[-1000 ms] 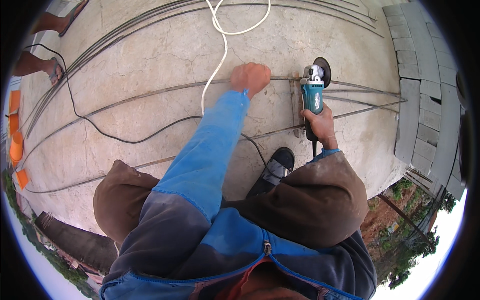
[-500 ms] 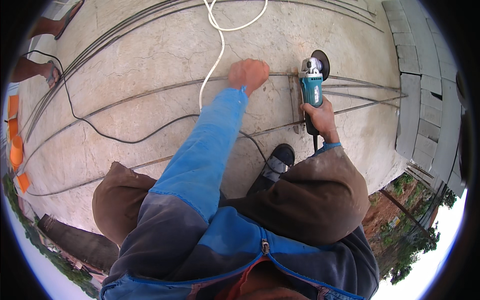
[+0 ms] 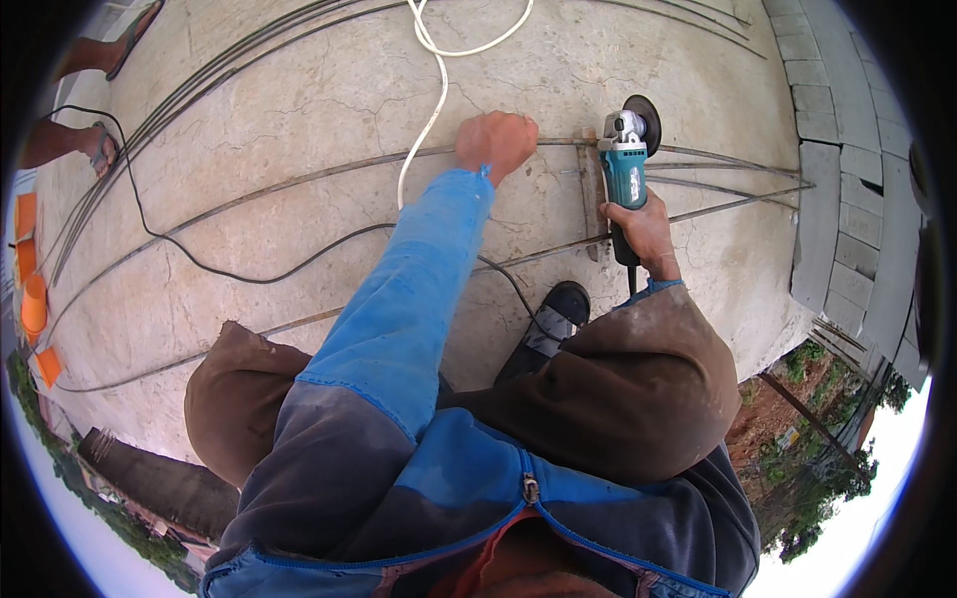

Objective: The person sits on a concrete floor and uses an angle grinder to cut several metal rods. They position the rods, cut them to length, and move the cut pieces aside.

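Observation:
My left hand (image 3: 495,143) is closed in a fist around a long, thin steel bar (image 3: 329,177) that runs across the concrete floor. In my right hand (image 3: 646,235) is a teal and black angle grinder (image 3: 625,179), gripped by its rear body. Its dark disc (image 3: 645,124) stands at the far end, over or beside the bar; whether they touch I cannot tell. Beneath the bar, just left of the grinder, lies a narrow, worn wooden strip (image 3: 590,184). The grinder's black cord (image 3: 632,281) leaves its near end.
More steel bars (image 3: 189,105) lie along the far left. A white cable (image 3: 436,110) loops ahead, and a black cord (image 3: 249,280) crosses under my left arm. Another person's feet (image 3: 103,149) are at far left, near orange pieces (image 3: 33,304). Grey blocks (image 3: 817,224) edge the right side.
The grinder and my right hand have shifted very slightly to the right, with the disc a little farther away. My left hand stays in place on the bar.

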Demonstrator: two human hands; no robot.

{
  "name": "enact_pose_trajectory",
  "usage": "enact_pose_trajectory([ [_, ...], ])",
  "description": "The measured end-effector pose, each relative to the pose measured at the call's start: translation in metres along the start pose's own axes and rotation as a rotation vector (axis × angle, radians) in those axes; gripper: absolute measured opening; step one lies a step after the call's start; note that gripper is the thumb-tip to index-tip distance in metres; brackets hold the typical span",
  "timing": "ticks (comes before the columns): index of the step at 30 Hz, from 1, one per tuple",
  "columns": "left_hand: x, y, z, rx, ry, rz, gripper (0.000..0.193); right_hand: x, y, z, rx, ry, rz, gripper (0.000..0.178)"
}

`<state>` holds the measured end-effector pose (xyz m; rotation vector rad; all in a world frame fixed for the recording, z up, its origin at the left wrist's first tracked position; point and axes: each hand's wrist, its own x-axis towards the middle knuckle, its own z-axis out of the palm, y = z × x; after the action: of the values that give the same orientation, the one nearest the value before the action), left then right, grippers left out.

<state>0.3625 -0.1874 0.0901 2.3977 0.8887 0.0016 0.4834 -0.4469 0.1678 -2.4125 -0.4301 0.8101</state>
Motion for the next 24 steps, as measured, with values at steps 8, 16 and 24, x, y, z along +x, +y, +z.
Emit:
enact_pose_trajectory([
  [8, 0.001, -0.002, 0.0, 0.013, -0.008, -0.003, 0.054, -0.001, -0.005, -0.002, 0.006, -0.021, 0.049, 0.047],
  [16, 0.001, -0.001, 0.001, 0.017, -0.008, 0.005, 0.055, -0.001, -0.007, -0.003, -0.029, -0.016, 0.049, 0.048],
  [24, 0.002, -0.004, 0.006, 0.001, 0.029, 0.007, 0.054, -0.002, -0.01, -0.003, -0.025, -0.017, 0.051, 0.048],
])
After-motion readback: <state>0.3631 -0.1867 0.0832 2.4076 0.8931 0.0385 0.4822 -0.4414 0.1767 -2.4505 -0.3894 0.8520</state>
